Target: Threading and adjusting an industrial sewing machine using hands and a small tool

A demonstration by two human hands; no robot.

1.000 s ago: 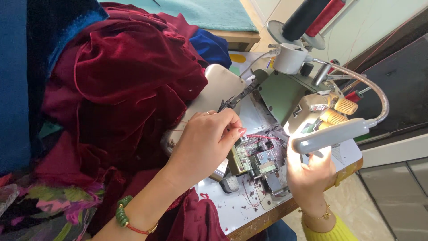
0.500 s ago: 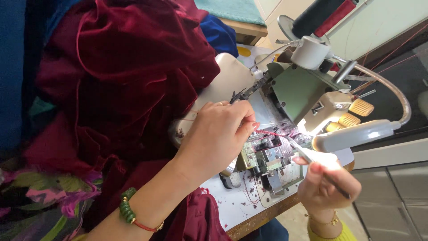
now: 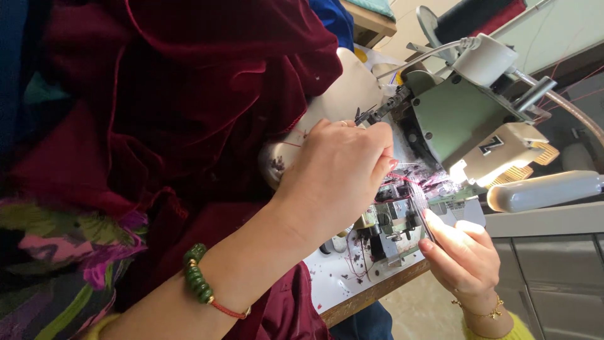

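- Sewing machine (image 3: pixel 465 119) sits on the white table (image 3: pixel 333 283), burgundy velvet (image 3: pixel 189 94) piled beside it.
- my left hand (image 3: pixel 340 173) rests over the needle area, fingers curled together, can't tell if gripping thread.
- right hand (image 3: pixel 462 255) pinches a thin dark tool (image 3: pixel 420 211) under the lamp (image 3: pixel 544 189).

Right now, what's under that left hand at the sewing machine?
The left hand rests over the sewing machine bed, fingertips by red threads at the lit needle area. Metal parts show beneath; the bed under the palm is hidden.
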